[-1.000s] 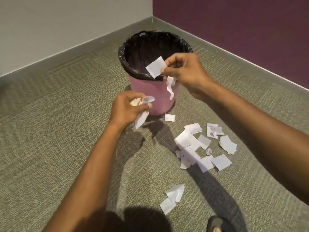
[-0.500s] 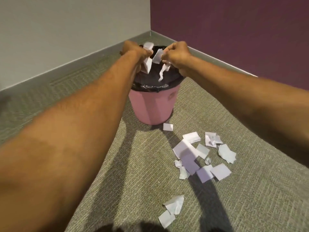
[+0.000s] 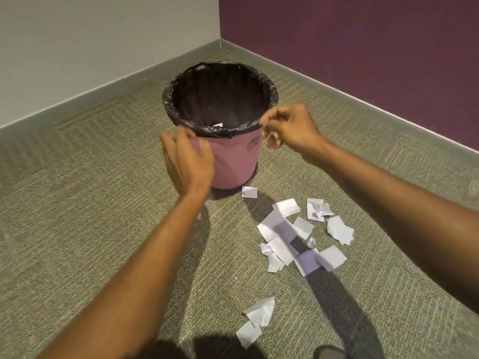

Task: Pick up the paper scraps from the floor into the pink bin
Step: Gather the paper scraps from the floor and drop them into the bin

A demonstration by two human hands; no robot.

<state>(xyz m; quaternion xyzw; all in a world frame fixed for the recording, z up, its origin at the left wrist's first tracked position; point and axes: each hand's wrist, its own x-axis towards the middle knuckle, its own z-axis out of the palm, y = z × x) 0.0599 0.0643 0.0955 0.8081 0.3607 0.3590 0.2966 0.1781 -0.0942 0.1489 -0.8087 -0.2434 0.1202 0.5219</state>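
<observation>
Scraps [image 3: 274,224]: the main cluster of white pieces lies on the carpet [image 3: 90,203], right of and nearer than the bin [image 3: 233,164]. They are flat squares and a few crumpled bits, some overlapping. A single scrap [image 3: 249,192] lies just beside the bin's base on the right. A nearer pair [image 3: 259,313] lies apart from the cluster, the two pieces touching. One white piece [image 3: 217,124] shows inside the bin, low against the near wall.

Bin: pink and upright, in the room corner. A black liner [image 3: 220,99] is folded over the rim.

Left hand [image 3: 188,159]: in front of the bin's left side, back to the camera, motion-blurred. Fingers are loosely extended and no paper is in it. Cannot tell whether it touches the bin.

Right hand [image 3: 293,128]: at the right edge of the rim. Fingers are curled with the thumb against the forefinger, and no paper is visible in it. Cannot tell whether the tips touch the liner.

Arm shadows fall across the carpet and part of the cluster.

Surroundings: grey wall [image 3: 103,35] on the left and purple wall [image 3: 363,47] on the right, with grey skirting [image 3: 337,92] along both.
</observation>
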